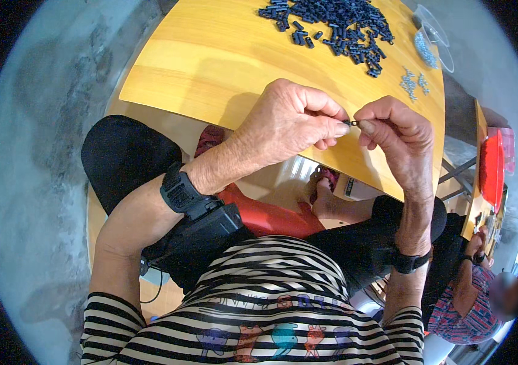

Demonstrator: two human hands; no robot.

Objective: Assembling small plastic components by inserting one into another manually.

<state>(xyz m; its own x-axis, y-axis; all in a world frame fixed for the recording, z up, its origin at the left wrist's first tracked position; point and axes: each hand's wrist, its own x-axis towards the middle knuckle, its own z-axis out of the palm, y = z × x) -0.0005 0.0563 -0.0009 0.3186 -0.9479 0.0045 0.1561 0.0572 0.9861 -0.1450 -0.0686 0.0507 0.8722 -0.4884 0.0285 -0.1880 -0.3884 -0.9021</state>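
Note:
Both of my hands meet over the front edge of the yellow wooden table (pixel 192 67). My left hand (pixel 289 121) is closed in a pinch on a small black part (pixel 353 123), which is mostly covered by the fingertips. Right against it, my right hand (pixel 400 137) also pinches with thumb and forefinger; whatever it holds is too small and hidden to name. Farther back lies a large heap of small black plastic parts (pixel 347 27). To the right of that heap, small silvery pieces (pixel 410 84) are scattered on the tabletop.
A clear plastic tub (pixel 432 27) with more silvery pieces (pixel 424 51) lies at the table's far right edge. On the right, a red tray (pixel 492 170) rests on another table, where another person (pixel 466 298) works. My legs are below the near edge.

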